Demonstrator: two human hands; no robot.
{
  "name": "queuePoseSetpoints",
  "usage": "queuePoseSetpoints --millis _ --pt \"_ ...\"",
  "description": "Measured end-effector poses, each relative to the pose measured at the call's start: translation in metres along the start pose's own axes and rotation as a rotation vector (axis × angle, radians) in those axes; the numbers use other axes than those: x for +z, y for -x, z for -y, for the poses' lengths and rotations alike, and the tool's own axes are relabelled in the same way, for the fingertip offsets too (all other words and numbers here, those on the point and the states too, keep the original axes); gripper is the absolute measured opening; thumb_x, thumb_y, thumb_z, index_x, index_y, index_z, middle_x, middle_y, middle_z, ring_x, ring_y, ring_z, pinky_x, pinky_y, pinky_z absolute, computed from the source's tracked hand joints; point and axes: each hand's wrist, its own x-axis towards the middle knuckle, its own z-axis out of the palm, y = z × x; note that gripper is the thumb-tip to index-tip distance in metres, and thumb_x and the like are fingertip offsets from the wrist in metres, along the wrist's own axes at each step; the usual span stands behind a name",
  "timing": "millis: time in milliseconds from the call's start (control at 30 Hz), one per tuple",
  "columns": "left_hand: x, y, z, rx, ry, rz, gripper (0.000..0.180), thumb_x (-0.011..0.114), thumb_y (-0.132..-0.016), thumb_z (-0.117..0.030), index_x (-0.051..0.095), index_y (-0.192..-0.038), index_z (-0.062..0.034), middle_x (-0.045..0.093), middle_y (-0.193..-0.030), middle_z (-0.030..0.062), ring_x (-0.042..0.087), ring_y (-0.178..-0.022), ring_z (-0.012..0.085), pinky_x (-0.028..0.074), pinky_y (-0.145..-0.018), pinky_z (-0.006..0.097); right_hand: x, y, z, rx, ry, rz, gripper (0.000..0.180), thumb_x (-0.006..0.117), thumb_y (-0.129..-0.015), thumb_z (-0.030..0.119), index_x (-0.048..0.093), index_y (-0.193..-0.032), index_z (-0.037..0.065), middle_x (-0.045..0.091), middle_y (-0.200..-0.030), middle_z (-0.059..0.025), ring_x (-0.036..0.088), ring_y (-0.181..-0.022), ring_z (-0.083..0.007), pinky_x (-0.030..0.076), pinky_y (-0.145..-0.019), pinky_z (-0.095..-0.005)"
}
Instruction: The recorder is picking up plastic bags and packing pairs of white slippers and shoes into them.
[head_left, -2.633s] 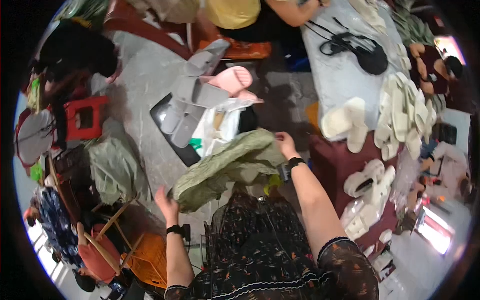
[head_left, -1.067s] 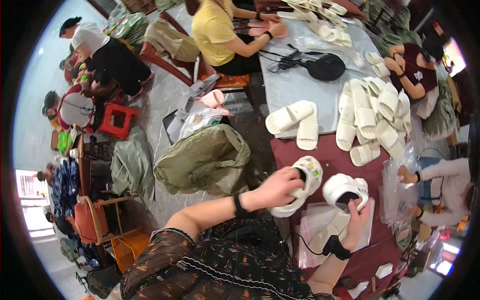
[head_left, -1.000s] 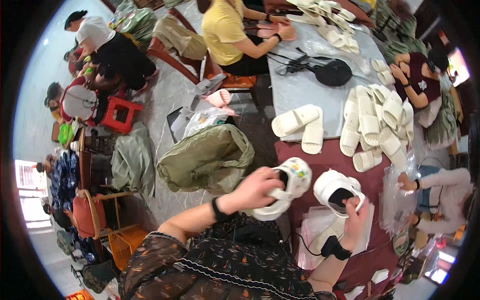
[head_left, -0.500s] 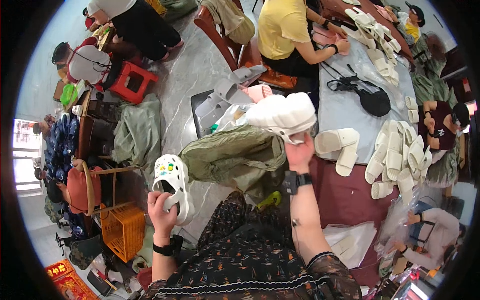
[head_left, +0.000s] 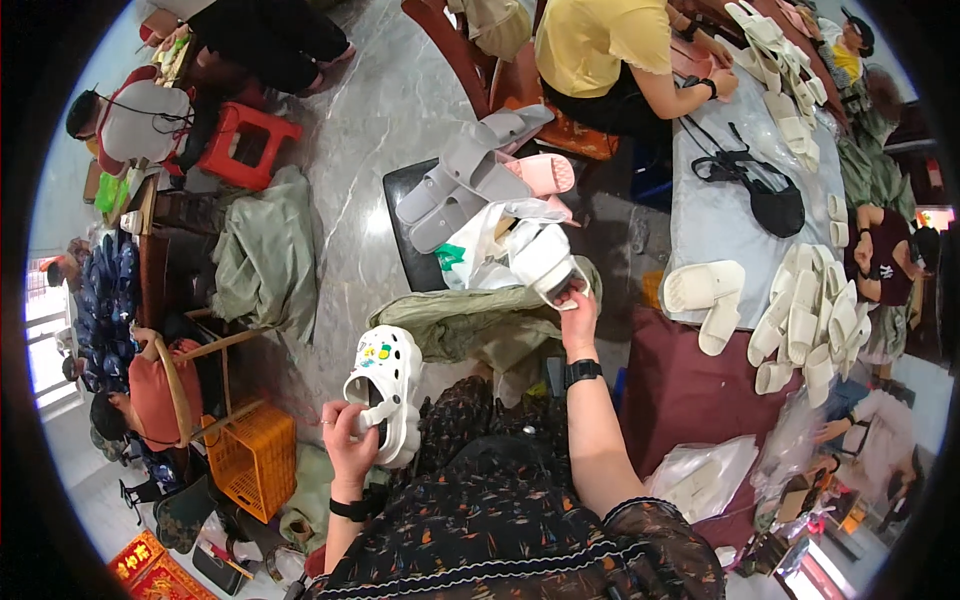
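My left hand (head_left: 350,440) grips a white clog (head_left: 400,392) by its heel strap; the clog's toe points away from me and coloured charms dot its top. In my right hand (head_left: 577,312) is a second white clog (head_left: 540,255), held at the heel end above the rim of an olive-green sack (head_left: 455,318). A white plastic bag (head_left: 484,228) with a green print lies just left of this clog. Beyond it, grey slippers (head_left: 478,165) and pink slippers (head_left: 546,174) rest on a black seat (head_left: 404,192).
On the right, a table with a dark red cover (head_left: 660,400) and grey sheet carries several cream slippers (head_left: 800,300) and a black bag (head_left: 778,210). A person in yellow (head_left: 600,50) works there. To the left are an orange crate (head_left: 255,460), wooden chair (head_left: 180,370) and red stool (head_left: 250,145).
My right hand has drawn the clog left and turned it so its opening shows. The left clog has shifted right. The whole view has also moved slightly.
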Motion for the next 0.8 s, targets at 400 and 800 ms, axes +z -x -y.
queuePoseSetpoints --millis 400,800 --pt "0.006 -0.041 0.004 -0.045 0.039 0.076 0.030 0.063 -0.063 0.001 0.064 -0.092 -0.0058 0.052 -0.091 0.0116 0.055 -0.084 0.0305 0.046 -0.072 0.037 0.015 -0.025 -0.008 -0.069 0.420 -0.379 0.051 0.050 -0.098 0.041 0.043 -0.137 0.010 0.050 -0.130 -0.0057 0.045 -0.120 -0.0200 0.036 -0.098 -0.0348" --pt "0.007 -0.039 0.009 -0.010 0.024 0.130 0.031 0.062 -0.063 0.000 0.064 -0.093 -0.0066 0.053 -0.091 0.0114 0.055 -0.084 0.0309 0.047 -0.073 0.037 0.020 -0.024 -0.016 -0.545 1.359 -0.565 0.027 0.048 -0.095 0.010 0.056 -0.121 0.010 0.051 -0.112 -0.0132 0.050 -0.108 -0.0344 0.044 -0.087 -0.0457"
